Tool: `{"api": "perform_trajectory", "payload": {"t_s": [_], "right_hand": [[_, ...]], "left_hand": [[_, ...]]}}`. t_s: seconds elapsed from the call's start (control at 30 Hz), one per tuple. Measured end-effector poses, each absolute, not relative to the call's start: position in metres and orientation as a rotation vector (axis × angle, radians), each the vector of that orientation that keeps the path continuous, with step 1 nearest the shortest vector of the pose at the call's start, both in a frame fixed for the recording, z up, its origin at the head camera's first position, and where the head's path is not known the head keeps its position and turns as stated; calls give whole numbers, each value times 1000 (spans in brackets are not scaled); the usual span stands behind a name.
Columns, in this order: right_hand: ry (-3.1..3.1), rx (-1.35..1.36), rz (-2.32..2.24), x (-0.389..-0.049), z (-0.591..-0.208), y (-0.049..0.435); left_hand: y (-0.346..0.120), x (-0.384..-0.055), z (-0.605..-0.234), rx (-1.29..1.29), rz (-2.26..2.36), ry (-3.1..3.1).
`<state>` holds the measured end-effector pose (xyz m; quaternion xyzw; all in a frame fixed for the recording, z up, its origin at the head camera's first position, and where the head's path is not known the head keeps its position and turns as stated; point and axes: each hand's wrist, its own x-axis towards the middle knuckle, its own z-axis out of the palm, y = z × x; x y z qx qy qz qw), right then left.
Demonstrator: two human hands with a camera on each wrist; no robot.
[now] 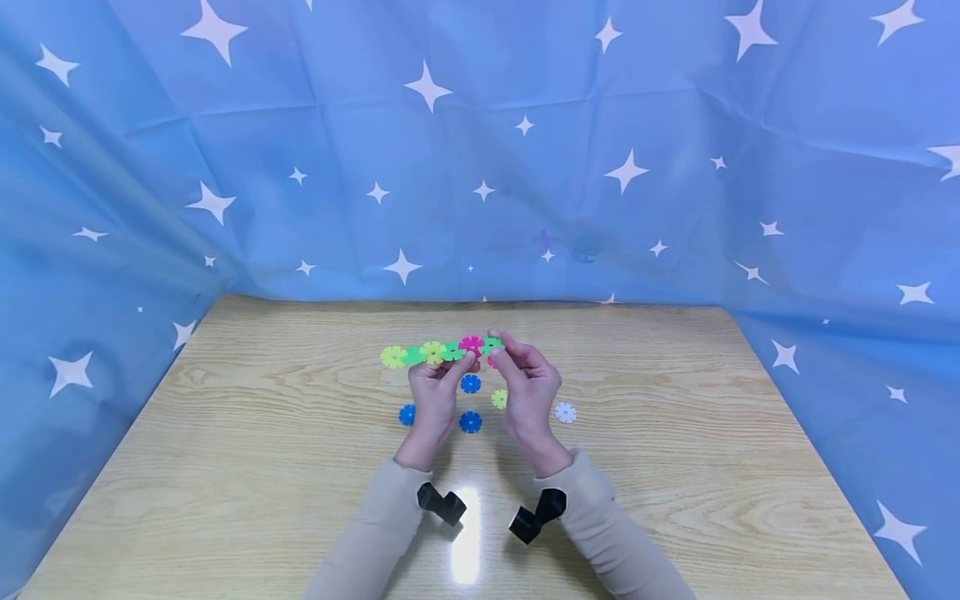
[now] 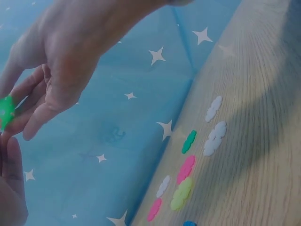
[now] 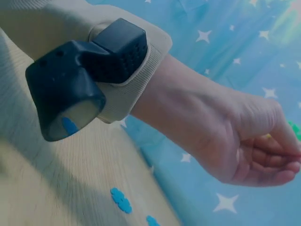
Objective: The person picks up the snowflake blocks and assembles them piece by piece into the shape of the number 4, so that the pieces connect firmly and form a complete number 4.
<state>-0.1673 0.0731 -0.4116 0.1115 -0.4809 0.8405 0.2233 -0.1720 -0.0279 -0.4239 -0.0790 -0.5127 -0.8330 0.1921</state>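
A row of joined notched plastic discs in yellow, green and pink is held up above the table. My left hand pinches it near the pink disc, thumb in front. At the right end, my right hand pinches a green disc between thumb and fingers. The left wrist view shows only a bit of a green disc at the fingertips. In the right wrist view, the left hand's curled fingers hide most of the row.
On the wooden table below lie blue discs, a yellow disc and a white disc. More discs show in the left wrist view, among them a pink disc. A blue star-patterned cloth hangs behind.
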Motion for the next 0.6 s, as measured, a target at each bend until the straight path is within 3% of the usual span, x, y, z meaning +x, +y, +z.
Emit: {"api": "perform_trajectory", "payload": {"t_s": [0.6], "right_hand": [[-1384, 403, 2254, -172, -418, 79]], "left_hand": [[-25, -172, -429, -122, -2359, -1465]]}}
